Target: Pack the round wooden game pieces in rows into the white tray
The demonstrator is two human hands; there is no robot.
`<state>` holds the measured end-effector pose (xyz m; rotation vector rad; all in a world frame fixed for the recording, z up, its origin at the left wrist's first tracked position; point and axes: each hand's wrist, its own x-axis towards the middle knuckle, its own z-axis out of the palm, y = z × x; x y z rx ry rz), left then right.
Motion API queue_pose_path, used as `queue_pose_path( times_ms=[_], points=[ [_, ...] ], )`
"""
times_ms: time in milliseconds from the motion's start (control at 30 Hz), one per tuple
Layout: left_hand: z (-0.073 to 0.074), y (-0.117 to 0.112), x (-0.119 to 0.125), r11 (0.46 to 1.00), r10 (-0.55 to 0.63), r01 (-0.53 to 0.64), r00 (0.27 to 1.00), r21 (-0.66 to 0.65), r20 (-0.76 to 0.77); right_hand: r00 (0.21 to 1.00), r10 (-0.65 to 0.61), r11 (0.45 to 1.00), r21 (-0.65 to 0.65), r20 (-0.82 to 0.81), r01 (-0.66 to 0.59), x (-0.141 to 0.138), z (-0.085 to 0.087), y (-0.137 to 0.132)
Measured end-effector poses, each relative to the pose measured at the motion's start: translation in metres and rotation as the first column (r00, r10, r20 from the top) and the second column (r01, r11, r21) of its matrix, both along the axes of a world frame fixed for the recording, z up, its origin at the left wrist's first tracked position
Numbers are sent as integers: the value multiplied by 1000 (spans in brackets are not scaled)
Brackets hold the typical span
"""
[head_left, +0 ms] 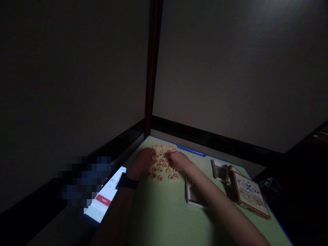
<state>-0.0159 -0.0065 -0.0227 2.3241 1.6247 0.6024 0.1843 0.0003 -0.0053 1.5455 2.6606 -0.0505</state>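
1. Chess pieces are spread at the far end of the tabletop, mostly flat, perhaps so that their marks can be read.
2. The left hand is curled at their left side; whether anything is gripped cannot be told.
3. The right hand is bent over their right side, fingertips unclear; its hold cannot be told either.
4. An open tray is crossed by the right forearm, perhaps placed within easy reach.
5. A box is laid near the right edge, likely set aside.
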Motion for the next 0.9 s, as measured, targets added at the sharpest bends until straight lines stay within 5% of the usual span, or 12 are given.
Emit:
queue_pose_path(
  times_ms=[333, 467, 600, 900],
  points=[
    [-9, 3, -1, 1000, -12, 12, 999, 9, 42, 970, 52, 994, -83, -237, -74, 18, 9, 9],
    [-7, 4, -3, 1000, 4, -4, 1000, 15, 16, 834, -95, 953, -293, -544, -82, 30, 7, 16],
    [-11, 5, -3, 1000, 2, -2, 1000, 31, -11, 704, -220, 901, -417, -676, -119, 36, 0, 22],
    [1, -6, 10, 999, 5, -7, 998, -39, -57, 567, -308, 901, -426, -764, -85, 50, 0, 27]
  ],
)
